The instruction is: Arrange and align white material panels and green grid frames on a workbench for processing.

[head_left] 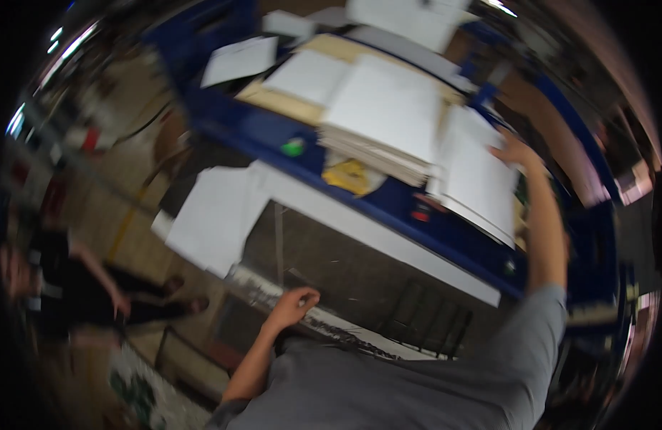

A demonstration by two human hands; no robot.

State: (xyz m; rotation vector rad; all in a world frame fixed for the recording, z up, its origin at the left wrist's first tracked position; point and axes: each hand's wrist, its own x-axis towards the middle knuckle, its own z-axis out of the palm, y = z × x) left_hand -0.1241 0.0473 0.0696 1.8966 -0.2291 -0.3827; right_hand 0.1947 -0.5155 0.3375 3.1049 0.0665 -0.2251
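At the upper right, my right hand (516,152) reaches out to the right edge of a stack of white sheets (478,168). Its fingers are apart and touch the top of the stack; the picture is slightly smeared there. My left hand (294,308) hovers near my body, over the near edge of a dark work surface (317,244). Its fingers are curled in, and nothing shows in them. A taller stack of white sheets (385,104) stands just left of the one under my right hand.
A lower white stack (309,75) and a loose sheet (241,59) lie farther left on the blue table (245,132). Along its front are a green object (294,147), a yellow item (349,176) and a small red item (420,211). More white sheets (213,215) lie nearer. A person (77,287) is at the left.
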